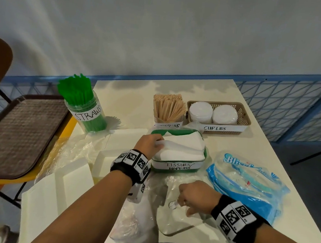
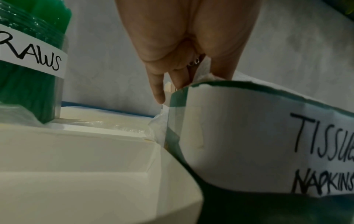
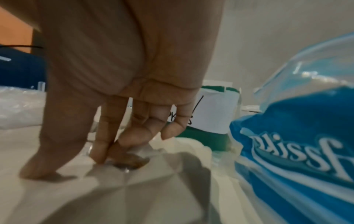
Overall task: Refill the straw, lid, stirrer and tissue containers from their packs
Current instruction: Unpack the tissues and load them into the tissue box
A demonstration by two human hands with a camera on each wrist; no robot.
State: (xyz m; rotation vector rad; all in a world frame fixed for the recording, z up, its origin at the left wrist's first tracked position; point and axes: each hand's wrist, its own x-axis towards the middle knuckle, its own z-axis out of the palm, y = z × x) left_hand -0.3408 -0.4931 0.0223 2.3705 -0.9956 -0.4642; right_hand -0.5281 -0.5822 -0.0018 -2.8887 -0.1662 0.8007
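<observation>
1. Head view: the left hand point(image 1: 149, 143) grips the white tissues point(image 1: 182, 146) in the green tissue container point(image 1: 204, 157) on the desk point(image 1: 251, 149). They would sit best squared flat below the rim.
2. Left wrist view: its fingers point(image 2: 158, 89) curl over the rim; their tips are hidden.
3. Right wrist view: the right hand point(image 3: 122, 94) pinches a clear plastic bag point(image 3: 162, 174); blur hides its contents.
</observation>
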